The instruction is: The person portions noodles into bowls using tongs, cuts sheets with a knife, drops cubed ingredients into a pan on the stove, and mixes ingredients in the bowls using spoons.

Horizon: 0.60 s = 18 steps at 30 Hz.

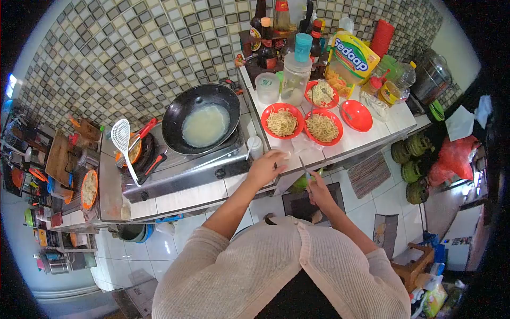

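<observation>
My left hand (267, 169) is at the front edge of the white tiled counter (249, 178), its fingers closed near a small whitish piece (287, 155) too small to name. My right hand (317, 190) grips a knife (305, 168), its blade pointing up toward the counter. Just beyond my hands stand red bowls of noodles, one at the left (282, 121) and one at the right (323, 127). Another red bowl (321, 94) with pale food is behind them. A fourth red bowl (357, 116) has a utensil in it.
A black wok (202, 118) with cloudy liquid sits on the steel stove (194, 174). A white slotted spatula (121, 138) leans at its left. Sauce bottles (267, 45), a blue-lidded container (296, 74) and a yellow Sedaap pack (351, 57) stand behind the bowls.
</observation>
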{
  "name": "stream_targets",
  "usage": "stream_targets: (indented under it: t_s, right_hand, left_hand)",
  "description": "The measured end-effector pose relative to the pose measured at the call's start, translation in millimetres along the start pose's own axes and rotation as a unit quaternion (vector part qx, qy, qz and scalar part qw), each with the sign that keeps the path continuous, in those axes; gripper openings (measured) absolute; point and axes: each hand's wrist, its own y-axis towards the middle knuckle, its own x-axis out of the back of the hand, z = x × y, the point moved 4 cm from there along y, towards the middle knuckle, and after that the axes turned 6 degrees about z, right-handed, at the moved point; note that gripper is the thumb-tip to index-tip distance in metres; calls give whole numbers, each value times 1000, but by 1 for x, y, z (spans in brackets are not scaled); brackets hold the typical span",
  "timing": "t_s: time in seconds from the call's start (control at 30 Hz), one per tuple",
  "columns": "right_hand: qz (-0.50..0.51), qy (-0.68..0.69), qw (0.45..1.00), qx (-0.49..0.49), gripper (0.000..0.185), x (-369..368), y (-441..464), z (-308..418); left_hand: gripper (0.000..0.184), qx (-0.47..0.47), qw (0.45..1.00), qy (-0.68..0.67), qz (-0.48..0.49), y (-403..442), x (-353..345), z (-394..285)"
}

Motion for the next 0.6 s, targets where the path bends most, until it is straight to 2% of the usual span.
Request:
stream_targets:
  t_s: [0.07, 0.1, 0.17, 0.2, 0.33, 0.4, 0.43, 0.5, 0.53, 0.6]
  right_hand:
    - [8, -3, 999, 45, 42, -5, 18, -5]
    - [7, -3, 999, 51, 42, -7, 26, -8]
    - [9, -43, 993, 113, 45, -18, 26, 4]
    - [20, 16, 998, 63, 44, -20, 24, 2]
    - [16, -22, 996, 80, 42, -12, 25, -11]
    - [22, -66, 986, 154, 41, 2, 33, -39]
    - [24, -63, 986, 151, 41, 4, 27, -41]
    - [8, -94, 986, 136, 40, 13, 15, -43]
    - [9, -93, 987, 134, 40, 14, 2, -30]
    - [27, -55, 998, -4, 40, 17, -21, -14]
  left_hand:
    - [53, -58, 995, 84, 14, 14, -11, -2]
    - [53, -63, 994, 87, 11, 19, -14, 3]
    - [53, 26, 993, 80, 83, 26, -21, 11]
    - [51, 35, 990, 87, 105, 28, -22, 13]
    - [47, 22, 989, 56, 135, 33, -19, 15]
    - [43, 20, 989, 9, 146, 34, -11, 6]
    - [43, 23, 989, 9, 149, 35, -14, 12]
    - [41, -8, 996, -5, 91, 40, -15, 19]
    - [39, -2, 995, -13, 101, 43, -15, 24]
    - [38, -6, 993, -4, 117, 51, -14, 26]
